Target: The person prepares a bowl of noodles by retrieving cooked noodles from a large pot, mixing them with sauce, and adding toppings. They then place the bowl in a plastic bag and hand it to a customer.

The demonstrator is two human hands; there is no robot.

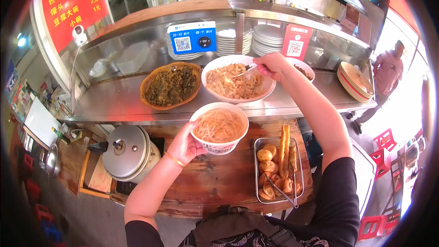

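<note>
My left hand (pixel 187 145) grips a printed paper bowl (pixel 217 148) from its left side, thumb at the rim. Noodles (pixel 219 125) in pale broth fill it, and it is held over the wooden table (pixel 205 178) near the steel counter's edge. Up and to the right, my right hand (pixel 272 67) holds the handle of a metal spoon (pixel 246 70). The spoon's end rests among chopped pale food pieces (pixel 236 85) in a large white bowl (pixel 210 93). Beside that bowl, on the left, an oval brown dish (pixel 144 91) holds dark chopped greens (pixel 173 85).
A wire basket (pixel 257 171) carries fried dough sticks, round fried pieces and metal tongs (pixel 283 192). On the left stands a pressure cooker (pixel 125 152). Stacked plates (pixel 355 82) sit at the counter's right end. Glass, plates and payment signs (pixel 193 37) line the back. A person (pixel 389 70) stands at right.
</note>
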